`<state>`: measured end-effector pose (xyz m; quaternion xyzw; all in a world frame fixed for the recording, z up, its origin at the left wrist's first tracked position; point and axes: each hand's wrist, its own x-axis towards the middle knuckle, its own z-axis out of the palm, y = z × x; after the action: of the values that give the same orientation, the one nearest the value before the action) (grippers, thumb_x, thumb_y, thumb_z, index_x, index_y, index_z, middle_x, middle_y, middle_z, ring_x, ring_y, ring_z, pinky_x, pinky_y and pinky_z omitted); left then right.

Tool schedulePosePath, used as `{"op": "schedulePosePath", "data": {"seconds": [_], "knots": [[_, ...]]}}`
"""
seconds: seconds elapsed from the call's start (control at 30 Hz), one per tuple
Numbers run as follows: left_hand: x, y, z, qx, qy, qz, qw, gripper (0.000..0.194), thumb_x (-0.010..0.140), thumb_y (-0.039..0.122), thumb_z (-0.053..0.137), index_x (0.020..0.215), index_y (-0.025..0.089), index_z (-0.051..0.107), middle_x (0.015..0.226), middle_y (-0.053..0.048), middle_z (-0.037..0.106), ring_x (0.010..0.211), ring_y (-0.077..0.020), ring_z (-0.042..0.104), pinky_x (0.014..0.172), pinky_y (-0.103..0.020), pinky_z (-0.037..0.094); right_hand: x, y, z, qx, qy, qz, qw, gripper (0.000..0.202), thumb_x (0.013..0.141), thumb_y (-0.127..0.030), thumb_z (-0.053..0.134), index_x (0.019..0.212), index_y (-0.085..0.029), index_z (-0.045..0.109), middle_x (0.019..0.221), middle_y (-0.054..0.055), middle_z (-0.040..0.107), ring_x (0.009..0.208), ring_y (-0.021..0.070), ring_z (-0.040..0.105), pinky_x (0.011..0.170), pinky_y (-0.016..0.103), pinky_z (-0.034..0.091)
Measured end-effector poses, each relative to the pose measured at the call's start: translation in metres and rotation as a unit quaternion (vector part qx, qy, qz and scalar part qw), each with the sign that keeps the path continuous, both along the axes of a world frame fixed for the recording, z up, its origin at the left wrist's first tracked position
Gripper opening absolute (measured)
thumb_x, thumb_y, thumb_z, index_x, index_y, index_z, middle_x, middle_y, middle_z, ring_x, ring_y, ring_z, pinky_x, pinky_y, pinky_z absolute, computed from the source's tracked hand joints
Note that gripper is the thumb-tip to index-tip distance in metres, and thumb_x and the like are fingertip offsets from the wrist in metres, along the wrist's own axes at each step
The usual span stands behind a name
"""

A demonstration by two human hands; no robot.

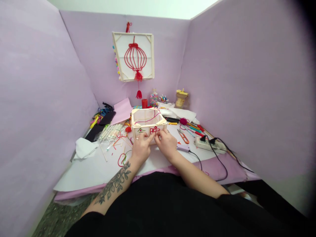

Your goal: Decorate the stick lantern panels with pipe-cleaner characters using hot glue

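Observation:
An open box frame (161, 124) of pale sticks with thin white sides stands on the table, a dark red thread lying across its top. Its near side bears a small green and red character and a larger red character (155, 130). Against that near side, my left hand (142, 146) has its index finger stretched toward the red character, its other fingers partly hidden. My right hand (166, 142) is beside it, fingers bent together at the red character's right edge; whatever is between them is too small to make out.
Orange-handled scissors (183, 136), a power strip (209, 144) with black cords and a lilac corded tool (183, 147) lie to the right. Packaged sticks (112, 133) and red and green strands lie left. Behind hangs a lantern (134, 56) with a red tassel.

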<state>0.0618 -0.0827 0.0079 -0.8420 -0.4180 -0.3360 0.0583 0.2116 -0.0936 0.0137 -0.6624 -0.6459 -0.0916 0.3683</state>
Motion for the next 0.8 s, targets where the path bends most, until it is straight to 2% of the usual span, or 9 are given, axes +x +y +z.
{"op": "schedulePosePath", "data": {"seconds": [0.1,0.17,0.23,0.3,0.4,0.5,0.57,0.67,0.8], "knots": [[-0.007,-0.006,0.002,0.028,-0.111,-0.040,0.993,0.045,0.085,0.008,0.045,0.124,0.022,0.063,0.097,-0.007,0.051,0.091,-0.0176,0.054,0.084,-0.032,0.049,0.006,-0.012,0.005,-0.017,0.053,0.033,0.998,0.015,0.085,-0.029,0.055,0.078,-0.021,0.065,0.087,0.002,0.065,0.071,0.0147,0.058,0.059,0.026,0.032],[-0.014,-0.011,0.004,0.016,-0.171,-0.031,0.985,0.036,0.089,0.012,0.045,0.117,0.020,0.065,0.095,-0.006,0.053,0.090,-0.0161,0.055,0.083,-0.030,0.050,0.012,-0.022,0.008,-0.042,0.086,0.058,0.994,0.013,0.084,-0.027,0.055,0.076,-0.021,0.064,0.085,0.002,0.064,0.072,0.0145,0.058,0.061,0.025,0.034],[-0.022,-0.015,0.007,-0.030,-0.182,-0.006,0.983,0.029,0.090,0.016,0.046,0.112,0.018,0.066,0.095,-0.006,0.055,0.087,-0.0158,0.057,0.081,-0.029,0.050,0.018,-0.031,0.009,-0.088,0.099,0.089,0.987,0.012,0.081,-0.025,0.056,0.073,-0.020,0.063,0.081,0.001,0.063,0.073,0.0148,0.057,0.062,0.025,0.034],[-0.031,-0.018,0.008,-0.104,-0.139,0.017,0.985,0.026,0.091,0.019,0.047,0.107,0.018,0.067,0.097,-0.006,0.059,0.086,-0.0163,0.060,0.080,-0.029,0.050,0.022,-0.039,0.009,-0.157,0.094,0.125,0.975,0.011,0.078,-0.022,0.056,0.070,-0.020,0.063,0.077,0.001,0.062,0.071,0.0149,0.056,0.062,0.025,0.035],[-0.040,-0.020,0.009,-0.207,-0.011,0.052,0.977,0.023,0.089,0.019,0.049,0.102,0.020,0.068,0.101,-0.007,0.063,0.092,-0.0194,0.062,0.083,-0.031,0.050,0.024,-0.044,0.005,-0.254,0.073,0.170,0.949,0.011,0.075,-0.020,0.057,0.068,-0.020,0.065,0.076,0.002,0.064,0.070,0.0149,0.057,0.061,0.025,0.035],[-0.038,-0.022,0.013,-0.255,0.107,0.072,0.958,0.023,0.089,0.022,0.049,0.101,0.022,0.069,0.104,-0.007,0.064,0.098,-0.0225,0.063,0.081,-0.032,0.049,0.025,-0.043,0.002,-0.281,0.060,0.189,0.939,0.016,0.079,-0.022,0.055,0.073,-0.020,0.069,0.082,0.004,0.067,0.074,0.0167,0.059,0.064,0.026,0.037],[-0.033,-0.023,0.018,-0.256,0.164,0.068,0.950,0.025,0.091,0.024,0.047,0.101,0.021,0.069,0.103,-0.008,0.064,0.097,-0.0233,0.063,0.078,-0.032,0.049,0.033,-0.041,0.001,-0.255,0.072,0.179,0.948,0.019,0.082,-0.024,0.053,0.078,-0.020,0.070,0.084,0.005,0.068,0.075,0.0171,0.060,0.066,0.027,0.039],[-0.020,-0.024,0.024,-0.246,0.213,0.036,0.945,0.024,0.091,0.024,0.046,0.097,0.020,0.069,0.099,-0.008,0.065,0.094,-0.0230,0.064,0.075,-0.031,0.047,0.064,-0.039,0.005,-0.183,0.090,0.132,0.970,0.017,0.083,-0.024,0.052,0.084,-0.019,0.068,0.084,0.004,0.068,0.075,0.0173,0.060,0.068,0.028,0.041],[0.001,-0.018,0.025,-0.244,0.239,-0.023,0.939,0.021,0.089,0.020,0.049,0.095,0.021,0.070,0.098,-0.007,0.067,0.088,-0.0220,0.065,0.071,-0.030,0.047,0.119,-0.033,0.013,-0.135,0.043,0.002,0.990,0.019,0.084,-0.026,0.051,0.085,-0.018,0.068,0.086,0.007,0.069,0.080,0.0211,0.061,0.070,0.030,0.043]]}}
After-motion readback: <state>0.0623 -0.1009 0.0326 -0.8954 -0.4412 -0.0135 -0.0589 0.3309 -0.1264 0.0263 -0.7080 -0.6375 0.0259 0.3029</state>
